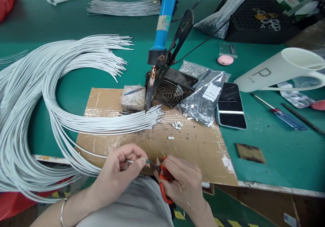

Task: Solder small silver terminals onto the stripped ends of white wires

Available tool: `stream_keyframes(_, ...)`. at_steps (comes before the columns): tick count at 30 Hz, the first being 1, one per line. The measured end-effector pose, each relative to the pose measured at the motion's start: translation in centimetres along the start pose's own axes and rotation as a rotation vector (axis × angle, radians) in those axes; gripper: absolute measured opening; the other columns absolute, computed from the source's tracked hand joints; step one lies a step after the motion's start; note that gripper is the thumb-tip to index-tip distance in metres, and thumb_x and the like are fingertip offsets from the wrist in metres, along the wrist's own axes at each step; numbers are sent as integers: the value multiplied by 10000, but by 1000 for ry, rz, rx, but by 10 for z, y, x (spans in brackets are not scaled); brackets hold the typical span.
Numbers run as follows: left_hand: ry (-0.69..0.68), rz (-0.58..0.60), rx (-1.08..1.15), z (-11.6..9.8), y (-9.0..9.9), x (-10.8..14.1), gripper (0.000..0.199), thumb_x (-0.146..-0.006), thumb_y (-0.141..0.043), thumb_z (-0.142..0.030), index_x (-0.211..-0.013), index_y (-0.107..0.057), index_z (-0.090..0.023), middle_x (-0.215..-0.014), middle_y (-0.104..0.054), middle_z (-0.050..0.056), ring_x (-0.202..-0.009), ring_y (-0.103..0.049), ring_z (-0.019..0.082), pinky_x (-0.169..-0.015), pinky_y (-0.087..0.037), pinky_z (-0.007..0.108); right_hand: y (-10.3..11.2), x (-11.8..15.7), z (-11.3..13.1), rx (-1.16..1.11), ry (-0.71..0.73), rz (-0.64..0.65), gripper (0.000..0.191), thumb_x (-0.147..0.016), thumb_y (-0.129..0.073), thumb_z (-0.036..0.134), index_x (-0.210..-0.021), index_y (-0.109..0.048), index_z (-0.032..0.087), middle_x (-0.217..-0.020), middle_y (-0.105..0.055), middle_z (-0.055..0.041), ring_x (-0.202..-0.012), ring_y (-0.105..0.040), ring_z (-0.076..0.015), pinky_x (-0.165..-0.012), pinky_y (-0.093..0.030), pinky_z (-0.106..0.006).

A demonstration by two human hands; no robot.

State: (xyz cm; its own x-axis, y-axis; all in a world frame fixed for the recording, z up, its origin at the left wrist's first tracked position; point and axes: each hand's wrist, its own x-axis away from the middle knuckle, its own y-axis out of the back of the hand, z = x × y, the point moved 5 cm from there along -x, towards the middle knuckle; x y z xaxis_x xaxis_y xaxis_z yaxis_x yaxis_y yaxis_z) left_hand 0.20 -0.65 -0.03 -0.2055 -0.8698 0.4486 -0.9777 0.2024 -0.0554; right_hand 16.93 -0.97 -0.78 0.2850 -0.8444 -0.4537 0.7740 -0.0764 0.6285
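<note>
My left hand [124, 172] pinches the end of a white cable [130, 161] between thumb and forefinger, with a bit of coloured inner wire showing at the tip. Closed round orange-handled scissors [165, 195], my right hand [181, 179] holds their blades up against that cable end. Whether the blades are open cannot be made out. A bundle of white cables [114, 122] lies just beyond both hands on a cardboard sheet [203, 152]. Small white connectors [177, 124] are scattered on the cardboard.
A blue soldering iron [162, 34] hangs tip-down over the cables, by a small fan [169, 91]. To the right are a bag of small parts [203, 100], a phone [231, 106], a white mug [274, 69] and a screwdriver [281, 115]. More white cables [17, 118] fill the left.
</note>
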Motion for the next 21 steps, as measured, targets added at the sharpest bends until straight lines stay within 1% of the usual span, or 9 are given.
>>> stream_keyframes(4,-63,-110,-95,-6,0,3,202,-909,-645,-311,-772,-664,-164,-576,-395,-66,-517,-270,100,-477,-170,249,-1,4,-4,-13,-98,-162,333,-852,-655,50,-638,-459,215,-538,-419,65,-460,-356,-92,-464,-285,-241)
stream_keyframes(6,-94,-157,-115,-4,4,5,195,-902,-636,-289,-754,-661,-164,-552,-376,-75,-497,-242,95,-468,-159,249,11,7,-16,-51,-182,-270,359,-897,-592,55,-629,-422,223,-510,-390,73,-417,-349,-90,-427,-285,-228)
stream_keyframes(8,-116,-207,-107,0,10,7,202,-929,-624,-283,-771,-672,-167,-549,-387,-74,-494,-241,94,-473,-163,247,30,10,-30,-92,-257,-405,400,-958,-473,50,-632,-349,245,-488,-352,78,-385,-343,-102,-411,-315,-226)
stream_keyframes(9,-121,-220,-98,3,12,8,207,-945,-621,-287,-784,-677,-170,-556,-405,-70,-498,-250,95,-477,-168,246,39,12,-36,-99,-291,-455,396,-965,-483,45,-644,-371,247,-497,-379,76,-392,-365,-106,-411,-323,-229)
stream_keyframes(10,-124,-221,-86,4,12,8,208,-957,-621,-296,-802,-683,-172,-565,-420,-67,-502,-257,96,-480,-170,244,45,12,-40,-101,-313,-458,372,-953,-543,41,-655,-439,237,-507,-424,74,-396,-387,-104,-404,-317,-229)
stream_keyframes(13,-120,-197,-54,4,9,6,212,-973,-628,-325,-831,-680,-177,-598,-440,-60,-520,-264,101,-479,-170,241,38,7,-37,-120,-299,-257,342,-886,-693,70,-642,-500,213,-543,-436,71,-420,-384,-83,-396,-282,-225)
stream_keyframes(16,-104,-179,-25,-2,5,4,212,-975,-629,-337,-840,-660,-176,-622,-442,-56,-545,-283,107,-485,-186,233,14,1,-22,-149,-223,-58,361,-840,-671,68,-621,-422,211,-582,-399,68,-479,-376,-74,-442,-287,-213)
stream_keyframes(18,-92,-165,-5,-6,5,4,213,-974,-628,-343,-846,-646,-174,-634,-441,-54,-556,-294,108,-493,-200,228,2,-1,-14,-155,-179,6,360,-822,-632,59,-626,-372,211,-589,-373,72,-496,-356,-69,-463,-280,-209)
stream_keyframes(21,-75,-133,21,-8,5,3,223,-978,-624,-358,-852,-630,-174,-643,-423,-56,-567,-298,111,-505,-219,224,-7,-4,-10,-155,-139,46,356,-818,-601,56,-649,-330,214,-599,-352,76,-508,-328,-69,-475,-268,-207)
